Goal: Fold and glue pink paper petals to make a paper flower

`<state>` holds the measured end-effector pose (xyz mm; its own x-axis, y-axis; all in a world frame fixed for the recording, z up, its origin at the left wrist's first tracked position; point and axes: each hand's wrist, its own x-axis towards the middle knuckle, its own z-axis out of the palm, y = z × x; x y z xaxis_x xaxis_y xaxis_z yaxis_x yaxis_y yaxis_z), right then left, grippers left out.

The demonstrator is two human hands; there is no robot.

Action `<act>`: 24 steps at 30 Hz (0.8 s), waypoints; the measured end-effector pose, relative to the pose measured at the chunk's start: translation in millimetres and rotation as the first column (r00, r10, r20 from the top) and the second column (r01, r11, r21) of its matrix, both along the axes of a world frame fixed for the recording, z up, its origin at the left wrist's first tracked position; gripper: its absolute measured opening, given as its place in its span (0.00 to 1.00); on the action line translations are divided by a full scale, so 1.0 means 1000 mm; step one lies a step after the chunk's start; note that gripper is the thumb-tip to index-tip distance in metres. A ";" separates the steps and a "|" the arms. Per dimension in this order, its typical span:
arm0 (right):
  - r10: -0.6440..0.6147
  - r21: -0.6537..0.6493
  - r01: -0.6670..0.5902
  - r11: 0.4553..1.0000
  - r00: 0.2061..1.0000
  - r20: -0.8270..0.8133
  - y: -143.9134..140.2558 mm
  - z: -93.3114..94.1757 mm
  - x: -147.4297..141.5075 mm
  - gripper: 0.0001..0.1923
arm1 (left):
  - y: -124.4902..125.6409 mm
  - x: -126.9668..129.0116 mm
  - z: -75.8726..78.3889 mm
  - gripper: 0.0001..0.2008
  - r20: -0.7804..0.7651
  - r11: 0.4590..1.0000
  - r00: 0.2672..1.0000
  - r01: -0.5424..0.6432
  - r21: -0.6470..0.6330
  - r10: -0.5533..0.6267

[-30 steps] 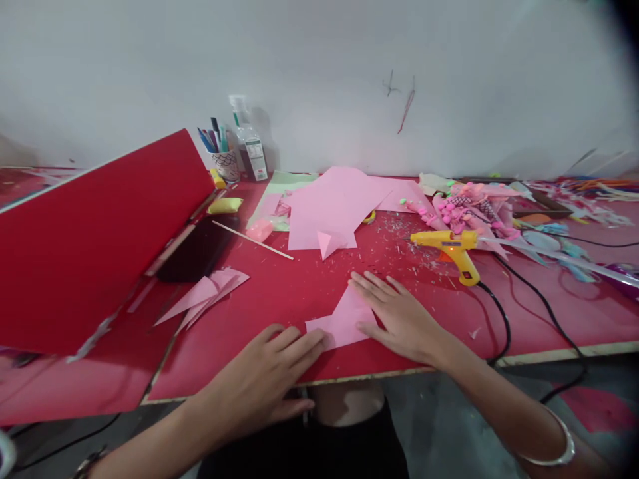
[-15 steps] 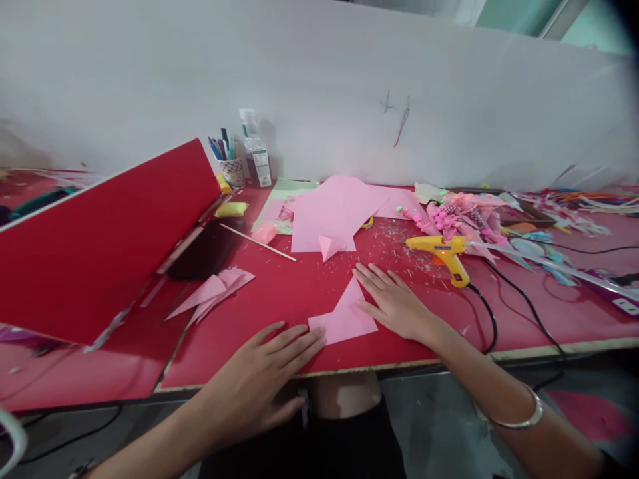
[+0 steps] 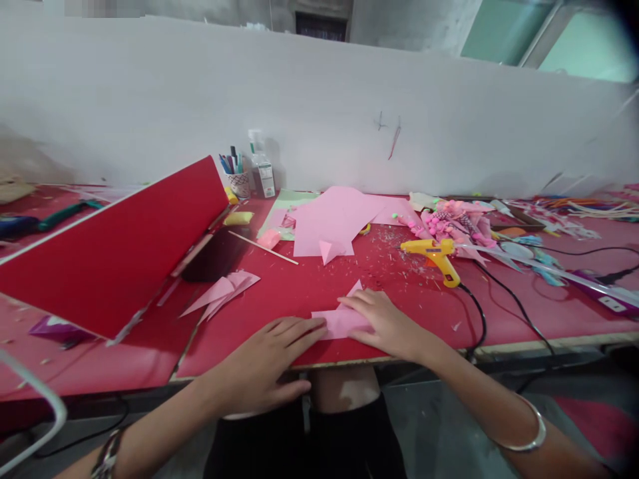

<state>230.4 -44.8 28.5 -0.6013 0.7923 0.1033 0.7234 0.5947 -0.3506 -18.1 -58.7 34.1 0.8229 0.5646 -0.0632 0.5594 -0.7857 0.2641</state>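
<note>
We see two hands flat, fingers spread: left hand (image 3: pixel 267 362), right hand (image 3: pixel 382 322), pressing one folded pink paper (image 3: pixel 339 319) at tabletop (image 3: pixel 319 286) near edge. One pen cup (image 3: pixel 239 183), several pens, far edge.

Both hands lie flat on a folded pink paper (image 3: pixel 342 321) at the near edge of the red desk (image 3: pixel 309 289): left hand (image 3: pixel 264 369) on its left end, right hand (image 3: pixel 387 322) covering its right part. Behind it: loose pink sheets (image 3: pixel 332 216). A yellow glue gun (image 3: pixel 432 253) lies right of them, a tilted red board (image 3: pixel 114 246) to the left, and a pen cup (image 3: pixel 238 181) by the wall.
</note>
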 end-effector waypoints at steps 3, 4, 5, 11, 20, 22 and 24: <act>0.048 -0.057 -0.050 0.997 0.998 -0.032 0.000 0.002 0.000 0.15 | 0.002 0.003 0.001 0.29 0.077 0.992 0.989 -0.126 0.014 0.125; 0.060 -0.050 -0.061 0.997 0.997 -0.039 0.000 0.003 0.000 0.13 | 0.004 0.005 0.000 0.29 0.112 0.983 0.978 -0.182 0.028 0.178; 0.064 -0.026 -0.065 0.998 0.997 -0.038 0.000 0.005 0.000 0.11 | 0.005 0.007 0.000 0.29 0.144 0.972 0.965 -0.229 0.044 0.221; -0.017 0.223 0.008 0.975 0.999 0.041 -0.007 0.005 0.009 0.10 | 0.014 0.018 -0.009 0.28 0.090 0.988 0.992 -0.097 0.117 0.086; -0.069 0.155 0.082 0.984 0.993 -0.093 0.005 -0.007 0.023 0.13 | 0.012 0.035 -0.012 0.27 -0.015 0.919 0.992 0.122 0.375 -0.126; -0.055 0.126 0.072 0.989 0.990 -0.130 0.010 -0.006 0.022 0.14 | 0.013 0.039 -0.015 0.26 -0.031 0.920 0.992 0.122 0.371 -0.119; -0.059 0.103 0.077 0.992 0.984 -0.171 0.016 -0.005 0.021 0.15 | 0.013 0.042 -0.015 0.26 -0.034 0.932 0.996 0.091 0.350 -0.084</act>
